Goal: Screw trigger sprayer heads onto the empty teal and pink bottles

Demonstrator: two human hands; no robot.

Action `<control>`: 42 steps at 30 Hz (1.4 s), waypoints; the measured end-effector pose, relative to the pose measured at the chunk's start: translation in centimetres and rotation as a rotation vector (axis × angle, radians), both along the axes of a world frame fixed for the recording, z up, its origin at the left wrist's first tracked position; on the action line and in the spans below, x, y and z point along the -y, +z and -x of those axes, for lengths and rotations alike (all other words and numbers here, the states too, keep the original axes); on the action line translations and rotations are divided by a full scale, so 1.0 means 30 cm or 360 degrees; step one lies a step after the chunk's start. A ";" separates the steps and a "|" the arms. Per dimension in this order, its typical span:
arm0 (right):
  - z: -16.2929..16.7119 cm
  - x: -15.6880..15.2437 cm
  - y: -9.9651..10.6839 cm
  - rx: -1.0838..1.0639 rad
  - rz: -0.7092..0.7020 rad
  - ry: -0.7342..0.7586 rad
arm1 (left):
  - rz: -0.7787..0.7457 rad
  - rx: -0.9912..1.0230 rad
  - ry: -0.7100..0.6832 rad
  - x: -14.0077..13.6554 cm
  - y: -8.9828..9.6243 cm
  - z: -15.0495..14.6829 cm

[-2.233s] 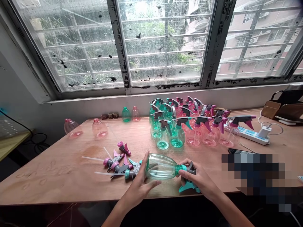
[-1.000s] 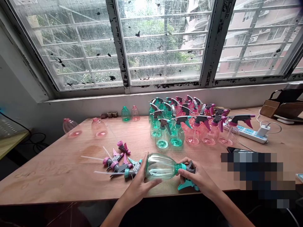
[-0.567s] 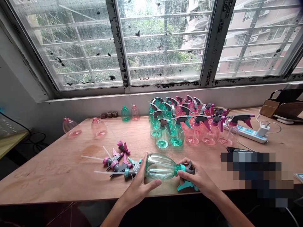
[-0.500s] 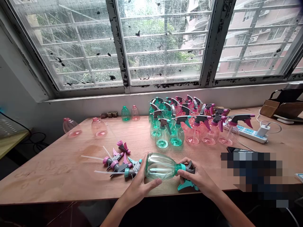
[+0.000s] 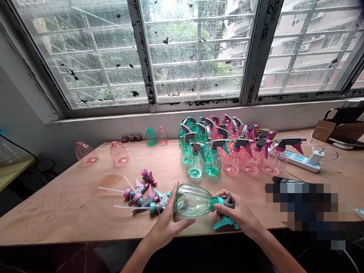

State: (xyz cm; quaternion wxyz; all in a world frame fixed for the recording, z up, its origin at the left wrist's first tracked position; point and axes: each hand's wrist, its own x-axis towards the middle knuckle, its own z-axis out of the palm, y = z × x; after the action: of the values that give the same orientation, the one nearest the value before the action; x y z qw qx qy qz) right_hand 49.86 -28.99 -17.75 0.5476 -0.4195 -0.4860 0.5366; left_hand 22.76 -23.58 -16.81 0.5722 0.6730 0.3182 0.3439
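Observation:
A clear green spray bottle (image 5: 193, 200) lies sideways in the air above the table's front edge, its base to the left. My left hand (image 5: 170, 222) cups the base, thumb stretched out below it. Around the neck and the teal collar of the trigger sprayer head (image 5: 227, 204) the fingers of my right hand (image 5: 241, 212) are closed. The sprayer's teal trigger points down. Left of my left hand lies a loose heap of sprayer heads (image 5: 140, 199) with pink or teal collars and white dip tubes; one teal-collared head (image 5: 155, 206) is partly hidden by that hand.
Several assembled green spray bottles (image 5: 196, 167) and pink spray bottles (image 5: 250, 163) stand at the back right. Headless pink bottles (image 5: 119, 153) and a green bottle (image 5: 151, 137) are at the back left. A power strip (image 5: 301, 161) and phone (image 5: 287, 179) are on the right.
Almost nothing differs. The bottle and both hands have shifted very slightly, and both hands keep their hold.

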 end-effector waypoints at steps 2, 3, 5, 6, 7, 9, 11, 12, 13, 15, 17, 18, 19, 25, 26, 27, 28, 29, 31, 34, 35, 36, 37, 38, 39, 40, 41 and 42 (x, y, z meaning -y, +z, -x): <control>0.001 0.000 0.004 -0.0002 0.0003 -0.0005 | -0.0017 0.0012 -0.0013 0.001 0.003 -0.002; 0.001 0.001 0.006 0.0001 0.0003 -0.0008 | -0.0017 0.0015 -0.0018 0.002 0.005 -0.003; 0.003 0.003 0.009 0.0018 0.0001 -0.0012 | 0.0004 0.0015 -0.0008 0.004 0.011 -0.005; 0.004 0.004 0.010 0.0030 -0.0002 -0.0013 | 0.0022 0.0014 0.0001 0.005 0.014 -0.005; 0.005 0.006 0.011 0.0041 -0.0005 -0.0011 | 0.0041 0.0011 0.0006 0.006 0.017 -0.006; 0.006 0.008 0.012 0.0058 -0.0006 -0.0007 | 0.0065 0.0010 0.0004 0.007 0.021 -0.006; 0.006 0.007 0.014 0.0064 -0.0003 -0.0007 | 0.0065 0.0015 -0.0003 0.008 0.022 -0.007; 0.005 0.007 0.015 0.0064 -0.0001 -0.0010 | 0.0061 0.0015 -0.0004 0.008 0.021 -0.007; 0.005 0.006 0.015 0.0063 0.0000 -0.0012 | 0.0051 0.0017 -0.0002 0.008 0.019 -0.006; 0.005 0.006 0.017 0.0057 0.0002 -0.0016 | 0.0033 0.0036 -0.0014 0.008 0.015 -0.005; 0.005 0.006 0.017 0.0054 -0.0001 -0.0016 | 0.0033 0.0050 -0.0029 0.009 0.012 -0.002; 0.005 0.007 0.016 0.0055 -0.0002 -0.0016 | 0.0041 0.0051 -0.0027 0.009 0.012 -0.002; 0.005 0.007 0.016 0.0058 -0.0004 -0.0016 | 0.0052 0.0045 -0.0019 0.009 0.013 -0.001; 0.004 0.003 0.007 0.0030 0.0001 -0.0024 | 0.0093 0.0045 -0.0054 0.006 0.026 -0.007; 0.003 0.000 0.005 0.0020 0.0002 -0.0029 | 0.0090 0.0052 -0.0058 0.004 0.025 -0.008; 0.002 -0.002 0.003 0.0010 0.0002 -0.0032 | 0.0086 0.0061 -0.0056 0.003 0.023 -0.007; 0.002 -0.004 0.000 0.0002 0.0003 -0.0035 | 0.0082 0.0072 -0.0054 0.002 0.020 -0.007; 0.001 -0.005 -0.002 -0.0005 0.0003 -0.0036 | 0.0079 0.0085 -0.0055 0.001 0.017 -0.005; 0.001 -0.007 -0.006 -0.0006 0.0000 -0.0033 | 0.0078 0.0089 -0.0062 -0.001 0.009 -0.001; 0.002 -0.004 -0.009 0.0013 -0.0008 -0.0013 | 0.0074 0.0017 -0.0017 -0.005 0.002 0.005; 0.003 -0.002 -0.008 0.0021 -0.0010 -0.0004 | 0.0075 -0.0010 0.0005 -0.007 0.001 0.007; 0.004 -0.001 -0.007 0.0027 -0.0010 0.0002 | 0.0078 -0.0027 0.0023 -0.008 0.001 0.007; 0.004 -0.001 -0.006 0.0031 -0.0009 0.0007 | 0.0081 -0.0030 0.0033 -0.010 0.002 0.007; 0.004 -0.001 -0.005 0.0034 -0.0007 0.0010 | 0.0086 -0.0025 0.0033 -0.010 0.004 0.006; 0.004 -0.002 -0.004 0.0036 -0.0006 0.0011 | 0.0088 -0.0015 0.0033 -0.010 0.007 0.005; 0.003 -0.003 -0.004 0.0036 -0.0005 0.0009 | 0.0086 -0.0002 0.0032 -0.009 0.010 0.002; 0.002 -0.006 -0.004 0.0034 -0.0004 0.0002 | 0.0081 0.0013 0.0028 -0.008 0.013 0.000; 0.001 -0.008 -0.005 0.0031 -0.0002 -0.0006 | 0.0075 0.0033 0.0022 -0.006 0.015 -0.003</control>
State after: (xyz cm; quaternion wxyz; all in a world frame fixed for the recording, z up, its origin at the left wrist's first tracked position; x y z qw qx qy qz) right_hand 49.82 -28.75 -17.90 0.5441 -0.4253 -0.4909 0.5311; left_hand 22.85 -23.41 -16.35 0.5887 0.6536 0.3249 0.3474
